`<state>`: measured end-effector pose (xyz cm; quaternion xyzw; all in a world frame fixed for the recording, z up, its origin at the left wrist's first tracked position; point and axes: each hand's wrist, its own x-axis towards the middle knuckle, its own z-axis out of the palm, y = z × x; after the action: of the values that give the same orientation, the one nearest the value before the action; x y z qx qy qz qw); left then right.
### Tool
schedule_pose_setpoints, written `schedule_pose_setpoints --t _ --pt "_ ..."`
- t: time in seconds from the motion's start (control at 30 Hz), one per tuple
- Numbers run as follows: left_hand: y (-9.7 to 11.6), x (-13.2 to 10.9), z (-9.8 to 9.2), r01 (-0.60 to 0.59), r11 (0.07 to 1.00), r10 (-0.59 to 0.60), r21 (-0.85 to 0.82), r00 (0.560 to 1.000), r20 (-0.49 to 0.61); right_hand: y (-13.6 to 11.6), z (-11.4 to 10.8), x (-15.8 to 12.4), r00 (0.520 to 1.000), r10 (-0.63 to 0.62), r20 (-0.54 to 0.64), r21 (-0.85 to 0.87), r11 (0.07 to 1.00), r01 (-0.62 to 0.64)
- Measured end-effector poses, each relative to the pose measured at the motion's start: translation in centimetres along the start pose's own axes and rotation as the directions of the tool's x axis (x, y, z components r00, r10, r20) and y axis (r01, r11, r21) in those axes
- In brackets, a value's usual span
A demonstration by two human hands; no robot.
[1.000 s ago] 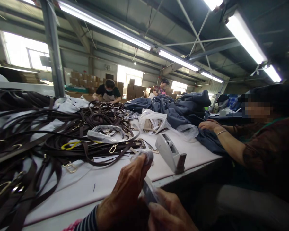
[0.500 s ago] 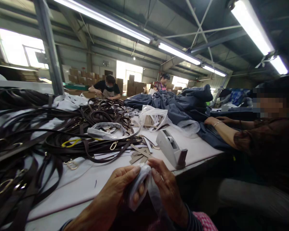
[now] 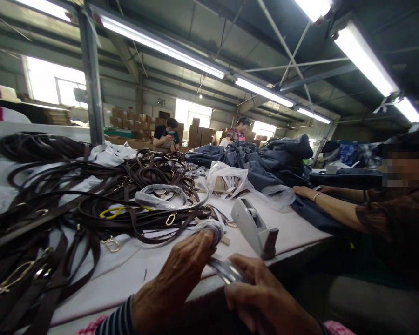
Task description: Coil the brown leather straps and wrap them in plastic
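My left hand (image 3: 178,263) grips the coiled part of a strap in clear plastic (image 3: 216,229), over the front of the table. My right hand (image 3: 261,291) is closed on a shiny stretch of the same plastic-wrapped strap, lower and to the right. Between the hands this stretch runs at a slant; my right fingers partly cover it. Just beyond sits a grey tape dispenser (image 3: 253,228). Left of my hands lies a pile of dark brown straps (image 3: 101,204) with gold-coloured metal clasps (image 3: 171,218).
Yellow-handled scissors (image 3: 111,213) lie among the straps, near another plastic-wrapped coil (image 3: 160,196). A clear bag of strips (image 3: 226,179) stands behind the dispenser. At right, a co-worker's hands (image 3: 305,193) rest on dark blue fabric (image 3: 265,163). The table edge (image 3: 300,249) runs past my right hand.
My left hand has moved the coil forward, over the table. My right hand has come away from it, drawing a stretch of the strap out toward me. The view has shifted slightly.
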<state>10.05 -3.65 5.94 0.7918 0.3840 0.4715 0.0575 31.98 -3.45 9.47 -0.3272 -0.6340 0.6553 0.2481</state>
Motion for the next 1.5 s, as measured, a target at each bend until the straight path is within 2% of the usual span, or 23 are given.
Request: schedule_pose_setpoints --t 0.07,0.13,0.23,0.27,0.33,0.4,0.47,0.53,0.6,0.63,0.67,0.77,0.87,0.9,1.0,1.07,1.1,1.17,1.23,1.3,1.37,1.43,1.5 --pt "-0.2 -1.0 -0.4 -0.02 0.998 0.013 0.064 0.994 0.109 -1.4 -1.5 0.5 1.0 0.029 0.012 -0.007 1.0 -0.029" --pt "0.2 -1.4 -0.9 0.033 0.992 -0.057 0.125 0.979 0.198 -2.6 -2.9 1.5 0.996 0.045 0.074 -0.057 0.998 -0.041" --pt "1.2 -1.1 -1.9 0.131 0.973 -0.186 0.188 0.931 0.314 -4.0 -4.1 3.2 0.987 0.069 0.143 -0.239 0.97 -0.033" --pt "1.5 -0.9 -2.3 0.186 0.966 -0.238 0.177 0.908 0.344 -4.3 -4.3 3.6 0.99 0.041 0.135 -0.326 0.945 0.005" --pt "1.9 -0.8 -3.3 0.359 0.93 -0.361 0.08 0.848 0.389 -4.5 -4.4 3.9 0.989 -0.112 0.101 -0.528 0.836 0.149" --pt "2.0 -1.0 -4.2 0.556 0.824 -0.47 -0.11 0.779 0.416 -3.7 -3.8 3.5 0.946 -0.314 0.083 -0.689 0.667 0.282" --pt "1.7 -1.6 -4.9 0.694 0.629 -0.539 -0.35 0.714 0.447 -2.1 -2.7 2.9 0.878 -0.475 0.053 -0.771 0.539 0.338" --pt "1.1 -2.1 -5.2 0.751 0.371 -0.534 -0.546 0.654 0.536 -0.1 -1.3 2.5 0.784 -0.62 0.023 -0.814 0.444 0.375" --pt "0.5 -2.3 -5.1 0.738 0.158 -0.482 -0.656 0.638 0.601 1.8 0.1 2.7 0.678 -0.733 0.048 -0.833 0.346 0.432" --pt "0.4 -2.3 -5.0 0.712 0.096 -0.465 -0.696 0.65 0.601 2.6 0.8 3.0 0.655 -0.753 0.062 -0.82 0.336 0.464" --pt "0.4 -2.2 -4.9 0.676 0.061 -0.466 -0.735 0.67 0.578 3.3 1.4 3.4 0.657 -0.752 0.062 -0.788 0.367 0.494" --pt "1.0 -1.6 -4.7 0.534 0.033 -0.518 -0.845 0.732 0.443 4.7 3.4 4.8 0.712 -0.7 -0.053 -0.645 0.568 0.511" --pt "1.4 -1.1 -4.6 0.421 0.036 -0.563 -0.906 0.758 0.33 5.2 5.4 6.0 0.685 -0.705 -0.185 -0.543 0.654 0.527" --pt "1.3 -1.0 -4.6 0.392 0.04 -0.582 -0.919 0.757 0.297 5.1 6.0 6.3 0.695 -0.688 -0.208 -0.488 0.689 0.536" --pt "0.3 -1.0 -4.8 0.346 0.037 -0.661 -0.937 0.712 0.237 4.2 7.2 7.3 0.782 -0.595 -0.185 -0.264 0.797 0.543" --pt "-0.6 -1.1 -5.0 0.342 0.027 -0.677 -0.939 0.698 0.235 3.6 7.3 8.0 0.811 -0.565 -0.152 -0.204 0.821 0.534" --pt "-1.1 -1.1 -5.1 0.351 0.026 -0.659 -0.936 0.71 0.248 3.5 7.2 8.2 0.814 -0.562 -0.143 -0.212 0.821 0.53" --pt "-1.8 -1.2 -5.4 0.391 0.046 -0.572 -0.919 0.765 0.297 3.6 6.8 8.5 0.812 -0.567 -0.139 -0.269 0.81 0.521" --pt "-2.2 -1.3 -5.9 0.448 0.11 -0.469 -0.887 0.811 0.351 4.1 6.3 8.5 0.797 -0.589 -0.132 -0.353 0.78 0.517" --pt "-2.4 -1.5 -6.5 0.499 0.237 -0.389 -0.833 0.835 0.389 4.8 6.0 8.3 0.766 -0.629 -0.129 -0.479 0.716 0.507" --pt "-2.5 -2.0 -7.4 0.507 0.457 -0.352 -0.731 0.858 0.374 5.5 5.9 8.2 0.731 -0.675 -0.097 -0.627 0.612 0.482" --pt "-2.8 -2.5 -8.4 0.467 0.716 -0.342 -0.519 0.883 0.322 5.7 5.9 8.2 0.702 -0.713 -0.003 -0.757 0.461 0.464" --pt "-3.0 -3.0 -9.3 0.418 0.867 -0.355 -0.27 0.9 0.254 5.3 5.9 8.5 0.691 -0.713 0.121 -0.857 0.277 0.435"
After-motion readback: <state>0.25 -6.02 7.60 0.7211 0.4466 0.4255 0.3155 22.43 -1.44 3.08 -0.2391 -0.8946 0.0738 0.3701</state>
